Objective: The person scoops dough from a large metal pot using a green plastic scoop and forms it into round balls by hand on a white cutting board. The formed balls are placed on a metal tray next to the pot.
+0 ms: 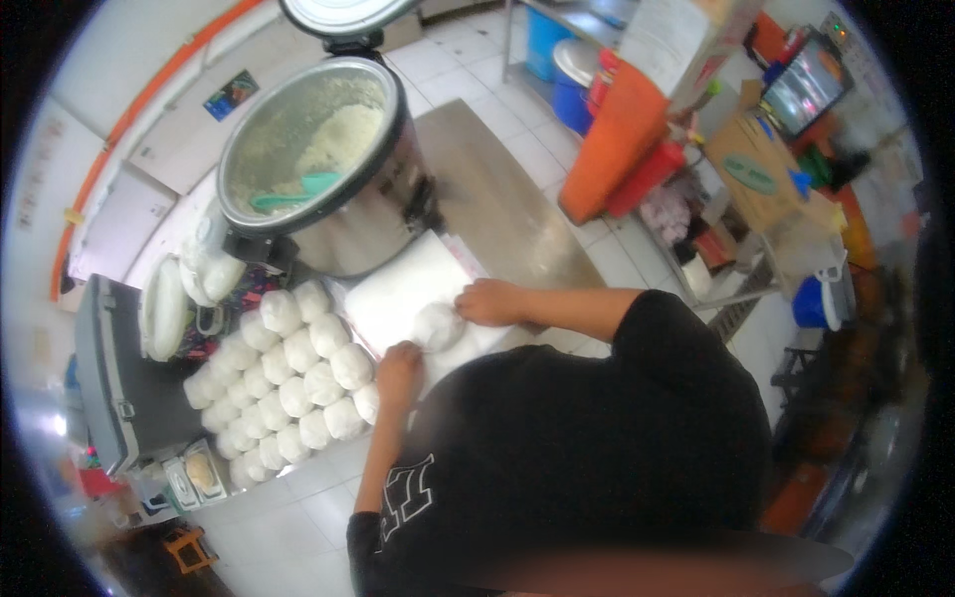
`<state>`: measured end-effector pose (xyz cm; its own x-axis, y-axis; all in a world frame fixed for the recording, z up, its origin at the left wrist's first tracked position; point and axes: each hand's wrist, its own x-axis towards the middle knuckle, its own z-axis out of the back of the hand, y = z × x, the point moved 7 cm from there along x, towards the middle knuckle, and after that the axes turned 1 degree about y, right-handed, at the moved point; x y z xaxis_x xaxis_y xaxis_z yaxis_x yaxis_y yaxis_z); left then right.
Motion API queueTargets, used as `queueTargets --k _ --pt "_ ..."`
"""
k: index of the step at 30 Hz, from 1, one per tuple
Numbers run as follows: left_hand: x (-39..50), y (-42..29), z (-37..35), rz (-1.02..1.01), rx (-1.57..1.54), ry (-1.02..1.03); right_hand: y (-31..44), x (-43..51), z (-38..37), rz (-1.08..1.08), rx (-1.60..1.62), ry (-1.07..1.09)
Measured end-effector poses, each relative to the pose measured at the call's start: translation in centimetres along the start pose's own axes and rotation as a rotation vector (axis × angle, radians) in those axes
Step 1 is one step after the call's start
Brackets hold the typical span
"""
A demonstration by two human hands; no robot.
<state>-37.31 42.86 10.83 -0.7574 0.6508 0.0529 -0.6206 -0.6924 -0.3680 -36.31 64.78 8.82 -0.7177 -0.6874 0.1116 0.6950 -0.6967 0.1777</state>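
Observation:
On a stack of white paper sheets (406, 287) lies a white wrapped bundle (437, 327), rounded on top. My left hand (401, 371) grips the wrapping at its lower left side. At its upper right side, my right hand (489, 302) has its fingers curled on the wrapping. Many similar white wrapped bundles (296, 395) stand in close rows to the left. Beyond the sheets is a large open rice cooker (351, 231) holding white rice (347, 138) and a green scoop (287, 200). The bundle's contents and some fingertips are hidden.
The cooker's raised lid (347, 11) is behind it. Plastic-wrapped white packs (166, 306) and a grey insulated box (112, 373) stand left. A steel tabletop (500, 194) extends right of the cooker. Farther right are an orange container (615, 142) and a cardboard box (753, 172).

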Motion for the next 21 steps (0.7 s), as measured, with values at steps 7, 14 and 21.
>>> queueTargets --k 7,14,21 --pt "1.4 0.8 -1.3 0.174 0.167 0.208 -0.4 0.8 1.5 0.065 -0.026 0.022" --pt "2.1 3.8 -1.6 0.355 -0.309 0.217 -2.6 2.0 1.2 -0.175 0.285 0.086" --pt "4.6 5.7 -3.3 0.210 -0.139 0.402 -3.6 4.0 0.1 -0.211 0.326 0.214"
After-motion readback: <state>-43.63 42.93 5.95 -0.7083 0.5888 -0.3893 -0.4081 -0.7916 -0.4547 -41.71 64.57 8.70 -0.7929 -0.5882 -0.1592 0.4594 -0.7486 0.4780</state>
